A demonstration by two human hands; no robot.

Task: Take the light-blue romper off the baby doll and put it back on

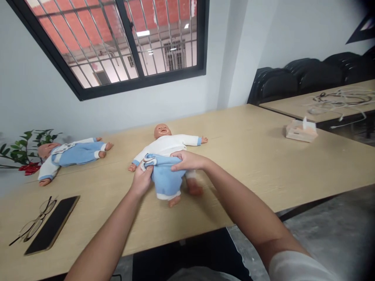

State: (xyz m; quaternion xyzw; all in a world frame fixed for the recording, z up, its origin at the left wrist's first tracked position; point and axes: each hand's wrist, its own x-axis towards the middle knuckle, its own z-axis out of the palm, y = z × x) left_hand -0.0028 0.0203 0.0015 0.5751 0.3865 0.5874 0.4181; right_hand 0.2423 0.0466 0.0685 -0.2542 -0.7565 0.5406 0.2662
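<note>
A baby doll (170, 142) in a white top lies on its back in the middle of the wooden table (249, 156). Light blue trousers (165, 179) cover its legs up to the waist. My left hand (142, 179) pinches the left side of the waistband. On the right side of the waistband, at the doll's belly, my right hand (187, 160) grips the cloth. One bare foot shows below the trouser hem.
A second doll (70, 154) in a blue and white outfit lies to the left near a green plant (22, 150). Glasses (33, 224) and a dark phone (52, 224) lie at the front left. A tissue box (301, 130) stands at the right, cables (340, 99) on the far table.
</note>
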